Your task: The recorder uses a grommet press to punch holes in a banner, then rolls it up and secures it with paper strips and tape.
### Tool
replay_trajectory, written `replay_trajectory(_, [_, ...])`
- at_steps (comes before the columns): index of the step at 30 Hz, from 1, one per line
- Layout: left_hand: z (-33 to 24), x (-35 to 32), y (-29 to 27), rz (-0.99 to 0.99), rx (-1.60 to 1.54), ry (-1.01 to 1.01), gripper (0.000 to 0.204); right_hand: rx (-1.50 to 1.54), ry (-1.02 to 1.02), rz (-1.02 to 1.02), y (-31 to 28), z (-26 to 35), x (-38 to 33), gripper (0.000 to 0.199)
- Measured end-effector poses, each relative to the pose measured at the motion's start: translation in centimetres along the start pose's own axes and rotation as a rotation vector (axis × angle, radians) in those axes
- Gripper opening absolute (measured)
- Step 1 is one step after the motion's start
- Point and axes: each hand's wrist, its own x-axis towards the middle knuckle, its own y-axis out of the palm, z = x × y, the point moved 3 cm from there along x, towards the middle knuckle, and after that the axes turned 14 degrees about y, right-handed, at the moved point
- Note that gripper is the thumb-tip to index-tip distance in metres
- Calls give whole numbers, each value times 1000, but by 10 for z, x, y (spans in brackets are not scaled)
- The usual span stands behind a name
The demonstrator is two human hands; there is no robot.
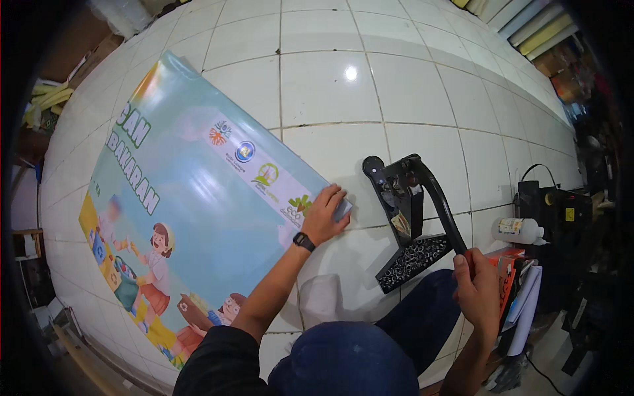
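A large light-blue printed banner [211, 234] with cartoon figures and a row of round logos lies over the tiles on the left. My left hand [323, 216], with a dark watch at its wrist, holds the banner's right corner, fingers curled over the edge. To the right stands a black hand-lever eyelet press [396, 221], apart from that corner. Its long curved lever [441, 204] is raised, and my right hand [477, 290] wraps round the lever's near end. Many small metal rings fill the black tray [415, 261] at the foot of the press.
White floor tiles [330, 86] surround the work. Near my right arm lie a white plastic bottle [518, 231], a black bag or case [551, 204] and a stack of papers [522, 310]. Rolls of material [541, 33] lean at the far right.
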Motion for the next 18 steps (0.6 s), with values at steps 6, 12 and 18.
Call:
replay_trajectory(6, [-34, -23, -10, -238, 96, -100, 19, 175, -125, 79, 24, -51, -12, 25])
replay_trajectory(12, [-53, -36, -16, -123, 232, -38, 33, 139, -222, 139, 49, -80, -55, 25])
replay_trajectory(18, [-48, -54, -11, -169, 204, -45, 39, 61, -302, 68, 60, -79, -69, 25])
